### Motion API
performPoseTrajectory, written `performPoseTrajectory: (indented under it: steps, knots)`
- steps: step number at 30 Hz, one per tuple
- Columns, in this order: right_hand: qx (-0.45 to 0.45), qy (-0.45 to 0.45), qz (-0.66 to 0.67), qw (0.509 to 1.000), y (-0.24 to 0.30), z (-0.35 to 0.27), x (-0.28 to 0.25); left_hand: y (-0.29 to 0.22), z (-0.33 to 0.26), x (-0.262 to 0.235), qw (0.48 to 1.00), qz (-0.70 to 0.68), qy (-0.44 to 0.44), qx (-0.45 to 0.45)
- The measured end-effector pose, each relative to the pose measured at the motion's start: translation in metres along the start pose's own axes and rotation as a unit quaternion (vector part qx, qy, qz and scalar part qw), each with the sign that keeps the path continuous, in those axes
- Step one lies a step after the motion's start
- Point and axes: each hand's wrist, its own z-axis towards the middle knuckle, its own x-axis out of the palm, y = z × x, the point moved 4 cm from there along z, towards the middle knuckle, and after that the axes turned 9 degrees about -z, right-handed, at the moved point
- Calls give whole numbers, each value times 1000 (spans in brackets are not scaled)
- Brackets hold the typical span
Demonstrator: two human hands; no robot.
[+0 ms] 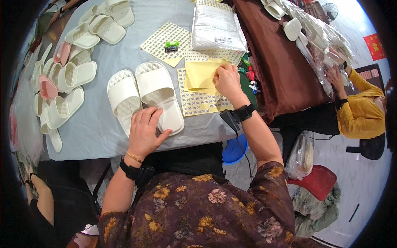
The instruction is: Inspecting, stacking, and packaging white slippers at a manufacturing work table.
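Observation:
A pair of white slippers [155,89] with quilted insoles lies side by side on the table, toes away from me. My left hand [144,128] rests over their near ends, thumb spread from the fingers, gripping nothing. Right of the slippers is a sheet of small number stickers [194,103]. Over it lies a plain yellow sheet [200,74], partly folded. My right hand [228,82] is closed in a pinch at this yellow sheet's right edge; its fingertips are partly hidden.
More white and pink slippers [78,76] crowd the table's left side. Beyond the sheets are a white padded mailer [217,29] and a small green-and-black object [171,46]. A brown-covered surface [281,62] adjoins on the right, where a person in yellow [364,109] handles plastic-wrapped slippers.

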Motion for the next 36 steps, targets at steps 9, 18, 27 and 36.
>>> performPoseTrajectory:
  steps: [9,18,27,36]
  knots:
    - [31,1,105,994,-18,3,-1,0,0,1,1000,3,-6,6]
    - [41,-37,195,979,-20,-1,-10,0,0,-1,1000,2,-8,7]
    - [6,3,139,990,-15,-7,0,0,-1,-1,1000,7,-7,6]
    - [-50,-27,74,996,-8,-17,-2,0,-1,-1,1000,-3,0,-4]
